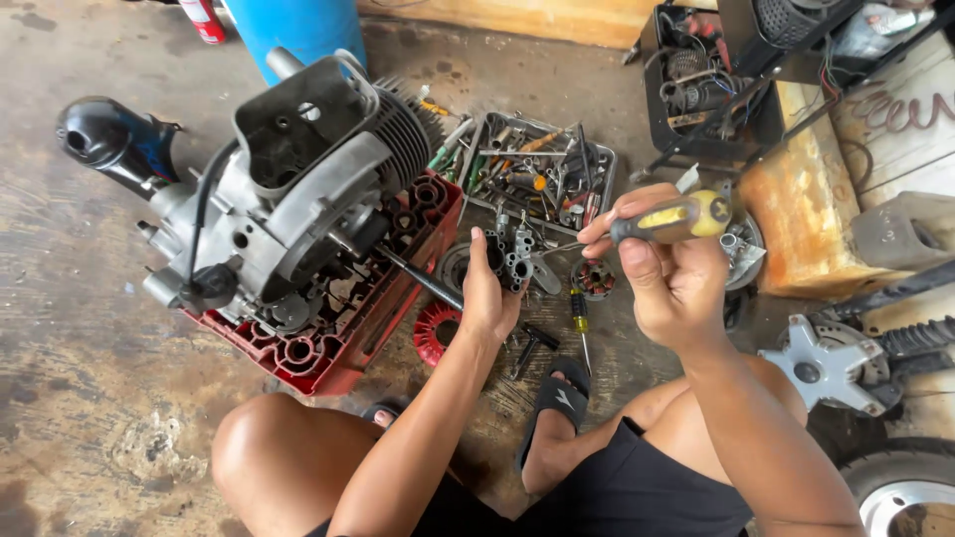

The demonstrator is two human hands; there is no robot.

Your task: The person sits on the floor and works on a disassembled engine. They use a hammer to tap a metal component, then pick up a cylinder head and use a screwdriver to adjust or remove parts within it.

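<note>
Resting on one red plastic crate (328, 338) at the left of the concrete floor is one grey engine block (288, 189), tilted, with its cooling fins toward the upper right; one black-capped power tool (109, 139) lies just beside it at far left. One red ribbed disc (435, 331) lies near the crate's lower right corner. One left hand (489, 293) is raised palm inward, wrist straight, fingers curled closed around one small grey metal carburettor body (515, 256), held upright above the floor. Behind it sits one metal tray (603, 159) crowded with loose hand tools, too many to count. One spare screwdriver (580, 323) lies on the floor between the hands, above one black sandal (559, 398). One right hand (668, 268) is clenched fully around one yellow-and-black screwdriver (674, 219), held level, its thin shaft pointing left and reaching the carburettor body. One grey star-shaped hub (831, 363) lies at far right.
</note>
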